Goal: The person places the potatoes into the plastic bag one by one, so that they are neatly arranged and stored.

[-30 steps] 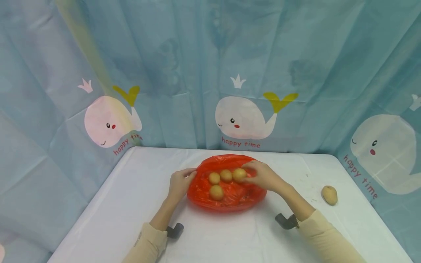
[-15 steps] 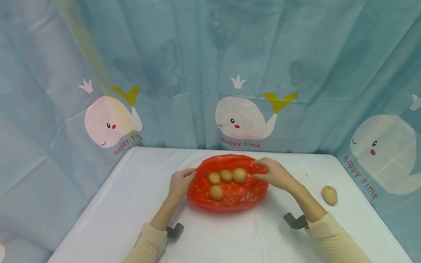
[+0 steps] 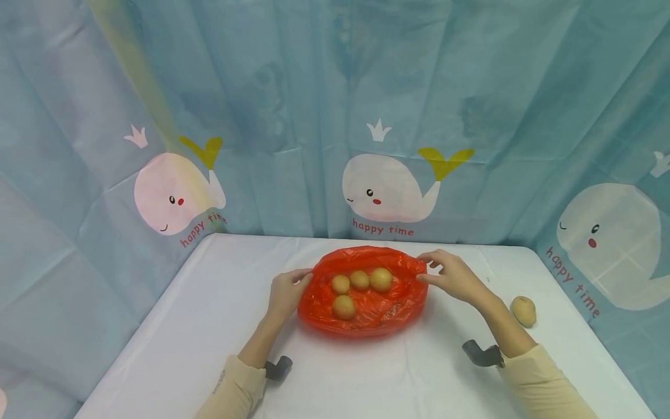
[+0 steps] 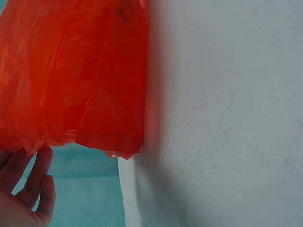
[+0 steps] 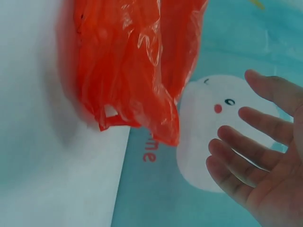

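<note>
A red plastic bag [image 3: 366, 329] lies on the white table with its mouth spread. Several round yellow-brown potatoes [image 3: 344, 307] show inside it, three of them in a row towards the back. My left hand [image 3: 285, 293] grips the bag's left rim; in the left wrist view its fingers [image 4: 43, 163] meet the bag's edge, and the thumb is out of sight there. Beside the right rim is my right hand [image 3: 454, 276], its fingers spread and holding nothing. The right wrist view shows a gap between that hand and the bag [image 5: 132, 66].
One more potato [image 3: 524, 311] lies on the table [image 3: 356, 378] at the right, close to my right forearm. A blue curtain [image 3: 293, 192] with whale prints stands behind and at both sides of the table. Dark angled pieces [image 3: 279, 368] sit at both wrists.
My right hand has let go of the rightmost potato in the bag's row and drawn out to the right, past the bag's rim. My left hand stays in place.
</note>
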Tool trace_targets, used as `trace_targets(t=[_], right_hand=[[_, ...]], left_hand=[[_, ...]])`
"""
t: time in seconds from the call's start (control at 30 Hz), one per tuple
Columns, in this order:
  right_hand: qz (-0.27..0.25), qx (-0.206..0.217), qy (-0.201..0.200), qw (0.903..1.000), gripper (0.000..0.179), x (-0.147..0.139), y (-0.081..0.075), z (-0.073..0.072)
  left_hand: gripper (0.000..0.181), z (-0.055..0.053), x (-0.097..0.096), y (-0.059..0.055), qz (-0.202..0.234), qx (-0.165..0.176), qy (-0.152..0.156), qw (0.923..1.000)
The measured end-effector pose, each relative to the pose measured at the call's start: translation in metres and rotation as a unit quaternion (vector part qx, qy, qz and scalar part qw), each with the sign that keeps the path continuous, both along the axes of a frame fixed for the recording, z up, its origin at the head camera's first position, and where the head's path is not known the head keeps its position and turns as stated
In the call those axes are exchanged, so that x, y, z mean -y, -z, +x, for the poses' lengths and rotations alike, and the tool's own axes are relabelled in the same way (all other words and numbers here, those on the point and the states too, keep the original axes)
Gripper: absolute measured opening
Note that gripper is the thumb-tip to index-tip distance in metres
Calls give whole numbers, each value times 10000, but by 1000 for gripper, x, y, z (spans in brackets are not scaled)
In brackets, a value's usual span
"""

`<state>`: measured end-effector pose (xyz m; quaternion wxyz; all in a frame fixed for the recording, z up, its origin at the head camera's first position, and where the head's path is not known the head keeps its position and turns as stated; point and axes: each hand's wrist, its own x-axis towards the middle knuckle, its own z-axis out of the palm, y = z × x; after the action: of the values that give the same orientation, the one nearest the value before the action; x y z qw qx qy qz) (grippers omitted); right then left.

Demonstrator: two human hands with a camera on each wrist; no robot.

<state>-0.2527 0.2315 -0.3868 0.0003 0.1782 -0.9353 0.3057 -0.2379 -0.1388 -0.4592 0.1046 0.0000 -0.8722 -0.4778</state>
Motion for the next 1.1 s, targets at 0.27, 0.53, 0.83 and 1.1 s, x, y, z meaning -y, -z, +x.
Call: trace_targets(t=[0.27,0.53,0.83,1.1], right_hand=[[53,-36,241,9997,46,-14,0,2],[30,-133,370,9992,46,-27,-2,5],[137,-388,424,9983,49,-41,-10,6],[249,-311,619,9973,51,-56,-10,9]], left_hand=[[27,0,0,0,64,-28,4,10000],[26,-2,0,1,145,-135,63,9998],[26,-3,1,0,124,-186,94,9997],[27,-2,1,2,142,-127,94,9998]])
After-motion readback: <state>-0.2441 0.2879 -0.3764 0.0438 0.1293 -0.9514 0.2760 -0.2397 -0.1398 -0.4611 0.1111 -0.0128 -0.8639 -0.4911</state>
